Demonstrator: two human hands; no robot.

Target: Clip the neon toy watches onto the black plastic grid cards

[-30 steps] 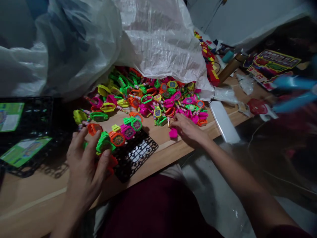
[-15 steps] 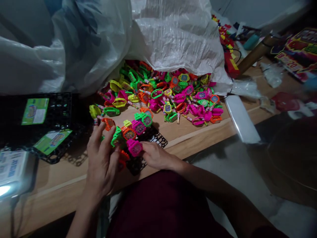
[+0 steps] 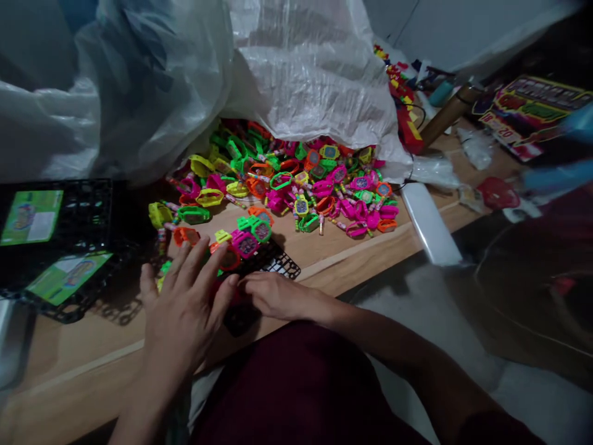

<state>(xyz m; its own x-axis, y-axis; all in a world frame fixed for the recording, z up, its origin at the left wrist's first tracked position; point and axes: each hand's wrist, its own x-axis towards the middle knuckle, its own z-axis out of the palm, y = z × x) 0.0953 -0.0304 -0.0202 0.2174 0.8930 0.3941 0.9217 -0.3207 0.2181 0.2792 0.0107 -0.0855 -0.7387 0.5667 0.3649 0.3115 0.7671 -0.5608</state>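
Note:
My left hand [image 3: 183,303] hovers with fingers spread over a black lattice tray [image 3: 290,267], partly covering colourful toy watches. On the tray, a magenta toy watch [image 3: 245,244] sits beside a green toy watch [image 3: 261,229], with an orange toy watch [image 3: 230,257] close to my left fingertips. At the tray's near side, my right hand [image 3: 275,293] has its fingers curled and closed. Whatever lies between those fingers is hidden. A dark reddish patch under my left thumb is too dim to make out.
Behind the tray spreads a pile of toy watches [image 3: 324,179] spilling from a white sack [image 3: 306,74]. Black lattice trays with green cards [image 3: 69,278] lie left. To the right are a white box [image 3: 430,222], a brown cylinder [image 3: 447,117] and a blurred blue shape.
The camera view has turned to the right. My left hand's fingers have spread and moved across the near watches. The magenta watch at my right fingers is now out of sight.

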